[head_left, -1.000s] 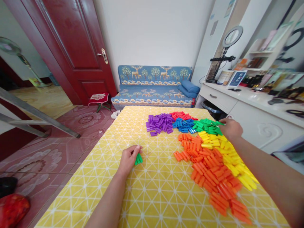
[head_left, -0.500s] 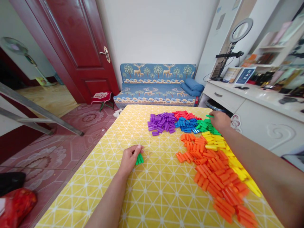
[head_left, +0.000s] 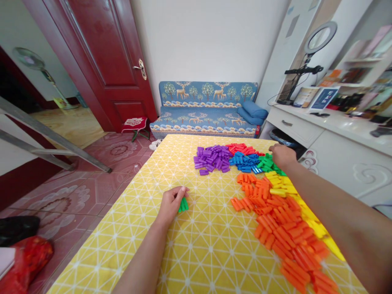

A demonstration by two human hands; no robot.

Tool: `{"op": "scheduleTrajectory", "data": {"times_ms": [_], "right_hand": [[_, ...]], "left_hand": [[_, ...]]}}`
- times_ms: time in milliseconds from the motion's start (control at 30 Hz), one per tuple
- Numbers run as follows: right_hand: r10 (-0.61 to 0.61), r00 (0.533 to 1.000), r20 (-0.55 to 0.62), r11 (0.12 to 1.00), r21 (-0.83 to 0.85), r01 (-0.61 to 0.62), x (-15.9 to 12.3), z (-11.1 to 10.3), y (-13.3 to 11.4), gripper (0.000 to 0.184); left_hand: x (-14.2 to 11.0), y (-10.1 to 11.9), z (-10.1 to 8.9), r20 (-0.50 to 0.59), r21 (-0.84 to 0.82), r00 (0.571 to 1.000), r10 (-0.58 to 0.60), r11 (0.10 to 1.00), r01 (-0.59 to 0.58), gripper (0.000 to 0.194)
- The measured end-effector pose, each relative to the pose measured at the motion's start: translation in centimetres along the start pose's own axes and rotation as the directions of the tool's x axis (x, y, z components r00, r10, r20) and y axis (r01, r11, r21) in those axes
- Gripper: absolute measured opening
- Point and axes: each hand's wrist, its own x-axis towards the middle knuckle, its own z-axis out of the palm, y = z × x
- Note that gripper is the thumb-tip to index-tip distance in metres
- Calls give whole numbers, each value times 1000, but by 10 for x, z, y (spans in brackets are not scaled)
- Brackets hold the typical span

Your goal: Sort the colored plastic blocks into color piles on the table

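My left hand [head_left: 173, 203] rests on the yellow patterned tablecloth [head_left: 211, 228], fingers curled over a few green plastic tubes [head_left: 183, 205] lying side by side. Part of these tubes is covered by the hand. At the far right corner of the table, my right hand [head_left: 284, 157] reaches to the pile of green tubes [head_left: 267, 163]. Its fingers are bent together and point down; anything between them is hidden. Blue tubes [head_left: 243, 161], red tubes [head_left: 240, 148] and purple tubes [head_left: 212, 158] lie in heaps to the left of that pile.
Many orange tubes [head_left: 281, 224] spread along the table's right side, with yellow tubes [head_left: 280, 183] beyond them, partly under my right forearm. Behind the table stands a blue patterned sofa [head_left: 208, 116]. A white dresser [head_left: 343, 143] is at the right, and a metal ladder [head_left: 55, 141] at the left.
The whole view has shifted slightly. A green tube that showed at my right fingertips is now out of sight. My left hand stays over its green tubes.
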Motion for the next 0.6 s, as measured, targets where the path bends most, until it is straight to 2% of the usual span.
{"op": "scheduleTrajectory", "data": {"times_ms": [100,167,233,300,367,433,500,567,600], "right_hand": [[2,998,-68,998,61,2,-6,-3,-21,29],[-27,986,-165,977,204,61,-18,-7,-49,28],[-107,961,-256,888,411,208,-40,-14,-89,25],[-254,924,-286,722,579,378,-71,-22,-133,22],[-437,867,-238,558,684,469,-109,-31,-176,23],[-586,791,-177,475,716,512,-146,-37,-214,27],[-657,745,-114,461,721,517,-176,-40,-242,45],[-657,752,-64,494,717,492,-197,-40,-263,64],[-642,765,-51,511,716,475,-203,-38,-271,66]], "left_hand": [[0,2,0,-10,-31,1000,-12,999,12,43],[0,2,1,-18,-81,1000,-24,996,23,46],[0,1,0,-41,-135,999,-28,991,22,48],[0,1,-1,-81,-175,996,-23,985,9,50],[-1,1,-2,-120,-201,992,-26,980,1,52],[-1,1,-4,-146,-233,988,-43,972,8,54],[-1,1,-5,-155,-271,986,-62,962,17,57],[-1,1,-7,-159,-306,985,-71,952,19,58],[0,0,-7,-160,-320,984,-73,947,18,58]]}}
